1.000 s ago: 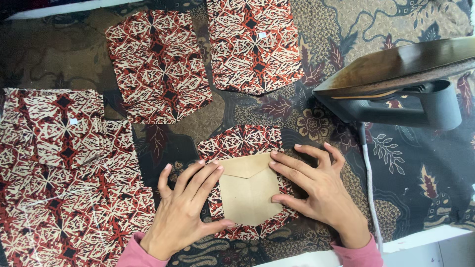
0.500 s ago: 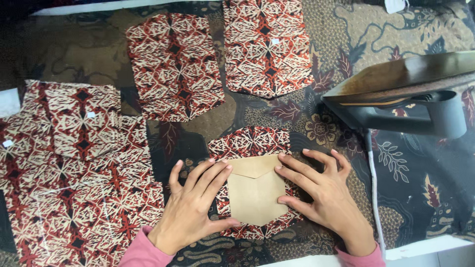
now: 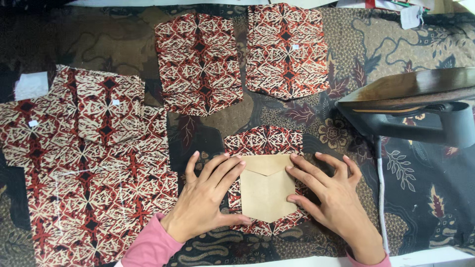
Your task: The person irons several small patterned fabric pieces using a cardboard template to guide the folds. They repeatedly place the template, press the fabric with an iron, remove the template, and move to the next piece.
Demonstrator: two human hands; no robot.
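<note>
A tan paper pocket-shaped template lies on a red, black and cream patterned fabric piece in the lower middle of the table. My left hand rests flat on the fabric at the template's left edge, fingers spread, thumb near its lower left corner. My right hand lies flat at the template's right edge, fingertips touching its side. Neither hand grips anything. Pink sleeves show at both wrists.
Two cut patterned pieces lie further back. A large stack of the same fabric covers the left. An iron stands at right, its cord running down past my right hand. A dark batik cloth covers the table.
The view has shifted slightly, so everything sits further right in frame. Both hands stay flat beside the template, with only small finger adjustments.
</note>
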